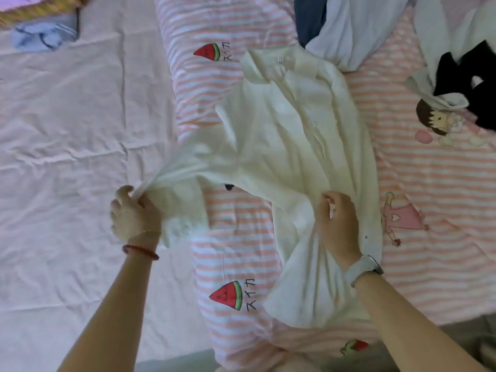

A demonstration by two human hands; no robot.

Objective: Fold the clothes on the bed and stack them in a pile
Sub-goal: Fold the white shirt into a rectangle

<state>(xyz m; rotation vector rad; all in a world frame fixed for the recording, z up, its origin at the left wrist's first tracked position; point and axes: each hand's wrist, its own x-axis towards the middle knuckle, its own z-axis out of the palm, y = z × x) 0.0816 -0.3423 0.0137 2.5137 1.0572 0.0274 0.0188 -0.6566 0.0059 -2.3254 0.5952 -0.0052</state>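
A cream button-up shirt point(290, 135) lies spread across the pink striped quilt point(434, 200), collar pointing away from me. My left hand point(132, 213) grips the bunched end of its sleeve and holds it stretched out to the left. Near the hem, my right hand point(339, 224) clutches a gather of the shirt's body. At the far edge lies a heap of unfolded clothes: a pale lavender garment point(357, 28), a dark blue one point(308, 20) and a black one point(467, 84).
Pale pink bed sheet point(69, 130) covers the left half. A crumpled light blue cloth point(44, 36) sits at the far left corner beside a woven straw edge point(40, 9). The bed's near edge and grey floor point(467, 334) show at bottom right.
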